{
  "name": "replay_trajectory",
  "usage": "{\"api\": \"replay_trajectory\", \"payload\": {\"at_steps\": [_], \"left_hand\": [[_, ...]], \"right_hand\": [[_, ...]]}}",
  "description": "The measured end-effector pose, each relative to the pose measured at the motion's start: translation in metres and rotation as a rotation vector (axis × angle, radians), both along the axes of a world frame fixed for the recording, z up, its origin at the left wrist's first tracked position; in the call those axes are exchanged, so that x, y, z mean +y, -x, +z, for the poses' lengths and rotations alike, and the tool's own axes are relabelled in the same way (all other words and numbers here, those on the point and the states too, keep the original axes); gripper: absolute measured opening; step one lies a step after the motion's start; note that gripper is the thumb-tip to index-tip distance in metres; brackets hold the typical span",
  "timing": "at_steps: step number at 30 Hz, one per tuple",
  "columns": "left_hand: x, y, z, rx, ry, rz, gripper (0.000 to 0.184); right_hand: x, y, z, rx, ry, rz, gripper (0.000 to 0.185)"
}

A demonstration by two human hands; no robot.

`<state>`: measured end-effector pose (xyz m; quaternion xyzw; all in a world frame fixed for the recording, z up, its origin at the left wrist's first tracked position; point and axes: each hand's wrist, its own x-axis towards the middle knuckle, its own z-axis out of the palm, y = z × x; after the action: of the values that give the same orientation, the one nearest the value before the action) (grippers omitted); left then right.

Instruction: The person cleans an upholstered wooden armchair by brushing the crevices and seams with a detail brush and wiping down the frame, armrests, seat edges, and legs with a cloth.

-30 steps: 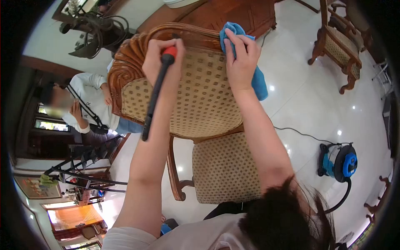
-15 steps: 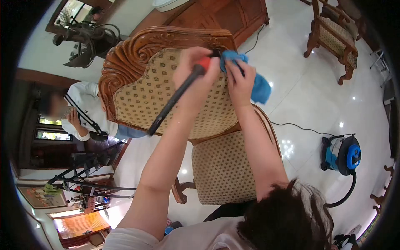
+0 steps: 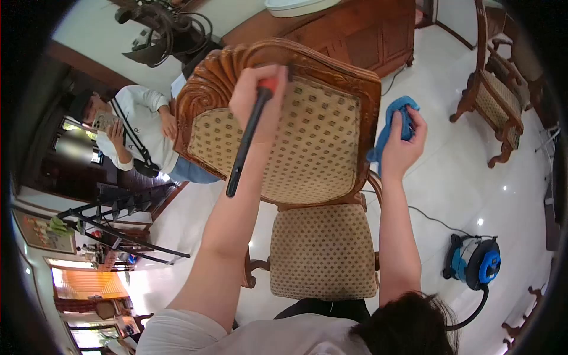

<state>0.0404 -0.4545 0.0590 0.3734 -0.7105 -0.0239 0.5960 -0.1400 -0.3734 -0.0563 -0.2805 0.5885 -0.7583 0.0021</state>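
Observation:
In the head view my left hand (image 3: 255, 103) is closed around a brush (image 3: 245, 151) with a long black handle and a red collar. Its dark tip lies against or just over the carved wooden top of the chair backrest (image 3: 313, 133); contact is hard to judge. My right hand (image 3: 405, 145) grips a blue cloth (image 3: 395, 118) to the right of the backrest, apart from the wood. The backrest has patterned fabric inside a brown carved frame. Below it is the matching chair seat (image 3: 322, 251).
A person (image 3: 142, 127) holding a phone stands at left. A blue and black vacuum cleaner (image 3: 473, 260) with a hose and cord sits on the white tiled floor at right. Another carved chair (image 3: 497, 109), a wooden cabinet (image 3: 355, 38) and a black ladder (image 3: 112, 222) surround the chair.
My hands have moved apart. The right one has carried the cloth rightward, off the brush tip; the left has brought the brush to the carved top. The view has shifted.

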Motion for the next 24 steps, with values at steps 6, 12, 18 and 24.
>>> {"api": "replay_trajectory", "payload": {"at_steps": [6, 12, 18, 24], "left_hand": [[0.000, -0.007, -0.008, -0.315, 0.197, -0.249, 0.015], [-0.011, -0.139, 0.003, -0.006, 0.156, 0.186, 0.016], [-0.013, -0.168, -0.004, -0.069, 0.067, 0.205, 0.017], [-0.014, -0.164, 0.001, -0.054, 0.066, 0.055, 0.015]], "right_hand": [[-0.023, -0.048, 0.042, 0.076, 0.063, 0.168, 0.026], [-0.047, -0.091, 0.084, 0.367, 0.168, 0.328, 0.026], [-0.109, -0.197, 0.113, 1.159, 0.281, 0.411, 0.039], [-0.092, -0.192, 0.087, 1.142, 0.153, 0.396, 0.035]]}}
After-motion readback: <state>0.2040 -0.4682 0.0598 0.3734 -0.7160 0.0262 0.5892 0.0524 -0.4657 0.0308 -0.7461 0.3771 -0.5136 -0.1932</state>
